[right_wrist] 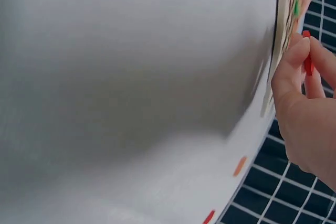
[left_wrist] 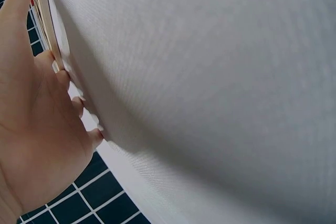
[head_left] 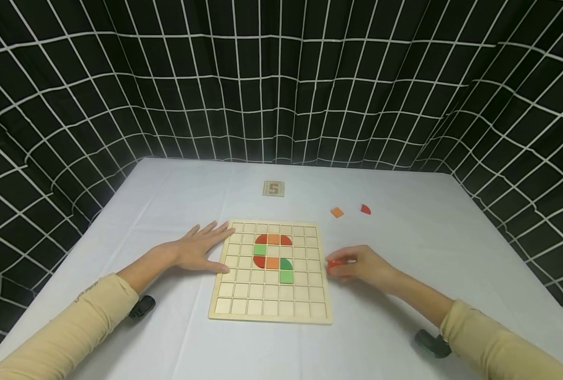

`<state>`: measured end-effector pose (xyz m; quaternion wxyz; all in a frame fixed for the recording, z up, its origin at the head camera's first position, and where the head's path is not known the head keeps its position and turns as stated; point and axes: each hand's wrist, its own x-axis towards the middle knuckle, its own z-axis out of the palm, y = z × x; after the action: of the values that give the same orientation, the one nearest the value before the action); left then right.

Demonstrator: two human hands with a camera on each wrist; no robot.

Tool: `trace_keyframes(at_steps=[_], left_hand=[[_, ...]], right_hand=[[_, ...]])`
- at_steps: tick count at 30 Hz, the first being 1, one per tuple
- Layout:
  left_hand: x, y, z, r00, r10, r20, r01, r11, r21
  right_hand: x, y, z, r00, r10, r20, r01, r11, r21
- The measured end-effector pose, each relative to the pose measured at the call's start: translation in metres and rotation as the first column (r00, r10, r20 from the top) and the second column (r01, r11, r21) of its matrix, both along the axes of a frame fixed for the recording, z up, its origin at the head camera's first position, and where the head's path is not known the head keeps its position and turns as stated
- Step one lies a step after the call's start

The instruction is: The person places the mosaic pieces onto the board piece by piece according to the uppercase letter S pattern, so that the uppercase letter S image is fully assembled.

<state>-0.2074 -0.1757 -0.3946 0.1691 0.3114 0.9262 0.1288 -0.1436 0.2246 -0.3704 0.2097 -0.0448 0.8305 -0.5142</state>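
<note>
L hand point(head_left: 198, 250) spread, fingers + thumb resting on L edge of gridded board point(head_left: 272, 307), which lay flat on table point(head_left: 177, 327). R hand point(head_left: 359, 265) pinched red pc point(head_left: 334, 263) betw. thumb + fingers, just beside board's R edge; pc's exact shape hidden. Coloured pcs point(head_left: 273, 263) sat in board cells. Loose on table past far R corner: orange sq. point(head_left: 336, 212), red qtr-round point(head_left: 365, 209). Small card point(head_left: 274, 188) lay beyond board. Judged, re seating pc: best to brace board lightly w/ L, turn pc to match cell corners before lowering, set down level, press w/ one fingertip, w/o nudging neighbours.
</note>
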Motion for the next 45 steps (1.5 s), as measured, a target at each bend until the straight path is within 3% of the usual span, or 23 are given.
trace_keyframes(at_steps=[15, 24, 30, 45], left_hand=[[0.001, 0.0, 0.0, 1.0, 0.005, -0.012, -0.005, 1.0, 0.002], [0.002, 0.003, -0.001, 1.0, 0.018, -0.017, -0.017, 0.999, 0.032], [0.0, 0.005, -0.001, 1.0, 0.017, -0.025, -0.016, 0.999, 0.032], [-0.003, 0.007, -0.001, 1.0, 0.013, -0.012, -0.013, 1.0, 0.004]], right_hand=[[0.011, -0.032, 0.0, 0.993, 0.073, 0.088, -0.062, 0.99, -0.125], [0.014, -0.045, 0.001, 0.994, 0.071, 0.084, -0.065, 0.996, -0.064], [0.015, -0.055, 0.001, 0.997, 0.02, 0.073, -0.022, 0.999, 0.028], [0.016, -0.078, 0.003, 0.993, -0.027, 0.114, 0.023, 0.999, 0.036]])
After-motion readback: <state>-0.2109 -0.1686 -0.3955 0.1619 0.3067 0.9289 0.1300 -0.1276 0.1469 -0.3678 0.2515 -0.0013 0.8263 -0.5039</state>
